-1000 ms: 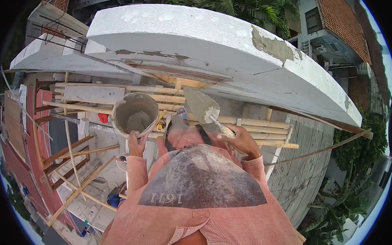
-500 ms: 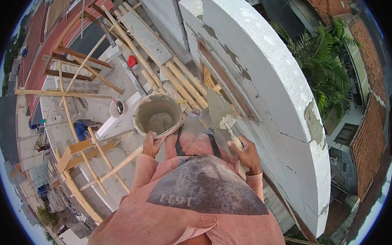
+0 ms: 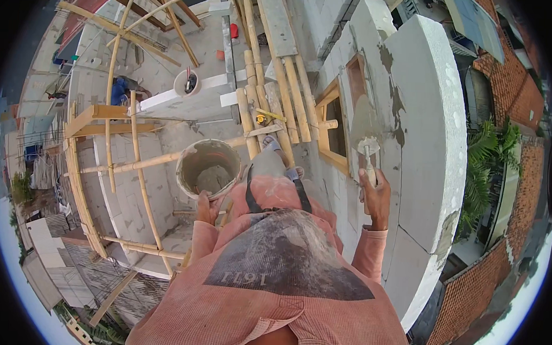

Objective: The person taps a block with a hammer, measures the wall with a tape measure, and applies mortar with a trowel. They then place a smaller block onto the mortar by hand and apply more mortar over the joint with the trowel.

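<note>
My left hand (image 3: 209,205) grips the near rim of a bucket (image 3: 198,183), which has wet grey mortar (image 3: 214,179) at its bottom. In my right hand (image 3: 377,197) is a trowel (image 3: 367,124), fingers wrapped round its handle. The blade points away from me and overlaps the face of the block wall (image 3: 410,159) in this view. Some mortar clings to the blade near the handle. Grey mortar patches mark the wall's joints and its curved white edge.
Bamboo poles (image 3: 284,103) and a plank (image 3: 279,36) form the scaffold by my feet. A yellow tape measure (image 3: 261,119) lies on it. A wooden window frame (image 3: 332,129) is set in the wall. A white bucket (image 3: 186,82) holds tools, and a person in blue (image 3: 118,91) bends below.
My view has turned to the right. The trowel has gone from beside my legs over to the wall on the right, its blade now pointing straight ahead. The bucket stays in my left hand.
</note>
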